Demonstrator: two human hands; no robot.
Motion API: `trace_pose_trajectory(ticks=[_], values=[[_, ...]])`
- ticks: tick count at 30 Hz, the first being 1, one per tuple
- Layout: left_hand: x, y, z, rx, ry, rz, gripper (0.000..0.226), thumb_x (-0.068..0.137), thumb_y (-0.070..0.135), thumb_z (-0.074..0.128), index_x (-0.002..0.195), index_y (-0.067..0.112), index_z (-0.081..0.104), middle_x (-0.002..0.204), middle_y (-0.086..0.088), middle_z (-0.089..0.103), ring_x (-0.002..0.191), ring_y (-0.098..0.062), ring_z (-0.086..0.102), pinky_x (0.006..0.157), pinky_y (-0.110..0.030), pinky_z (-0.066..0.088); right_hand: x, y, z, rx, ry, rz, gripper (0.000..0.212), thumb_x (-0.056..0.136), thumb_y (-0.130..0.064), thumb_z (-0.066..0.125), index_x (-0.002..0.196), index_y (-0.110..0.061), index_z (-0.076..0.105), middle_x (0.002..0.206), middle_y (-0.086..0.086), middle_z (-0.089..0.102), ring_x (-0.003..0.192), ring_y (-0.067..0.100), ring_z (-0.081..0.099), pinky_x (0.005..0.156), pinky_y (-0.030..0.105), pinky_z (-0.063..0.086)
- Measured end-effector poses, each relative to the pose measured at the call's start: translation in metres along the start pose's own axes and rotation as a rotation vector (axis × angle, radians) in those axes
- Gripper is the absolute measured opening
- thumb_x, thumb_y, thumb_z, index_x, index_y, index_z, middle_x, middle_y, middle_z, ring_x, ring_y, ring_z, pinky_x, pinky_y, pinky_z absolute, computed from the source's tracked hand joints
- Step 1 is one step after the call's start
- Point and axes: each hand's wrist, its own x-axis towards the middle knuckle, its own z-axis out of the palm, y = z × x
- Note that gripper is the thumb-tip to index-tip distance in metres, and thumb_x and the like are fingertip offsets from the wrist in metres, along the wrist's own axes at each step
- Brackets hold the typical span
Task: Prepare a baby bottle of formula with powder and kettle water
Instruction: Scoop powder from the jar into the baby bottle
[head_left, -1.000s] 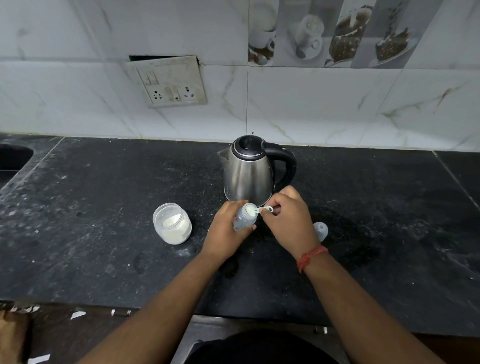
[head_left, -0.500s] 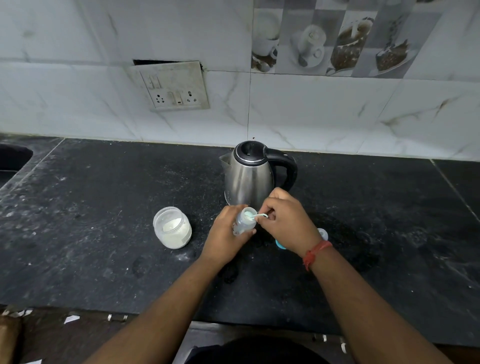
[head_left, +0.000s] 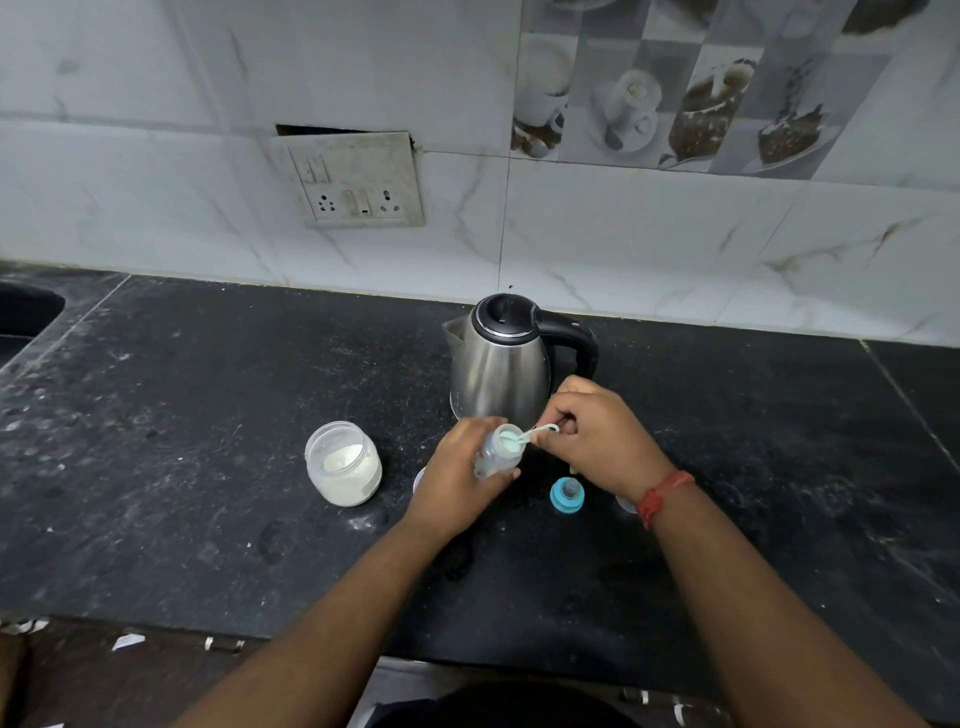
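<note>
Currently, head view, the only one: step in hand looks like dosing powder into the bottle. The left hand (head_left: 457, 480) is wrapped around a small clear plastic baby bottle (head_left: 497, 456), holding it tilted, open mouth up and toward the right hand (head_left: 597, 441). The right hand pinches the handle of a thin pale plastic scoop (head_left: 530, 435), its bowl end sitting right at or just inside the bottle mouth; whether powder is in the scoop, can't tell, too small. Something pale shows in the bottle mouth, likely powder or the scoop bowl.

Relative to the two grips: a brushed-steel electric kettle with black lid and handle (head_left: 501, 364) stands just behind both hands, lid down, upright on the black stone counter (head_left: 208, 415). An open clear plastic jar part-filled with white powder (head_left: 343, 464) sits left of the left hand, near but apart. A blue bottle collar with its teat (head_left: 567, 495) lies below the right hand on the counter, just beside the wrist with the red thread band (head_left: 662, 496). A pale cap edge peeks out by that wrist, mostly hidden.

Judgement: powder stage underway, water not yet poured, collar not yet on. Next move likely calls for tipping the scoop out fully with the bottle kept steady, then freeing the right hand for the kettle handle just behind it. Narrow mouth, so spill risk.
</note>
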Motion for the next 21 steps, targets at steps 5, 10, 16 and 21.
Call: trace_pose_trajectory(ticks=[5,10,16,21], values=[[0.002,-0.001,-0.002,-0.001,-0.001,-0.009,0.054,0.079,0.026,0.086,0.126,0.030,0.061,0.117,0.017,0.058,0.111,-0.005,0.058,0.095,-0.033,0.051,-0.002,-0.003,0.007,0.005,0.019,0.000,0.016,0.084,-0.017,0.079,0.073,-0.013,0.068,0.088,-0.006,0.053,0.060,0.002,0.052,0.061,0.017,0.043],[0.004,-0.002,-0.004,-0.003,-0.009,-0.004,0.053,0.079,0.027,0.086,0.124,0.033,0.060,0.116,0.021,0.056,0.111,-0.005,0.058,0.095,-0.033,0.051,-0.005,-0.002,0.010,0.065,0.074,0.019,0.016,0.083,-0.013,0.079,0.072,-0.012,0.068,0.084,-0.007,0.052,0.062,0.004,0.053,0.061,0.012,0.040],[0.006,-0.003,-0.002,-0.031,-0.023,-0.029,0.054,0.081,0.027,0.085,0.128,0.030,0.059,0.121,0.018,0.058,0.116,-0.002,0.056,0.099,-0.026,0.048,-0.010,-0.003,0.011,0.234,0.164,0.119,0.017,0.083,-0.008,0.079,0.072,-0.004,0.067,0.083,0.001,0.055,0.052,0.007,0.053,0.044,0.023,0.049],[0.007,-0.007,0.003,-0.073,-0.031,-0.071,0.053,0.082,0.023,0.084,0.128,0.028,0.059,0.120,0.016,0.061,0.115,-0.003,0.058,0.097,-0.023,0.047,-0.020,0.004,0.019,0.404,0.244,0.217,0.017,0.085,-0.005,0.077,0.072,-0.005,0.066,0.083,0.006,0.055,0.054,0.024,0.059,0.046,0.034,0.055]])
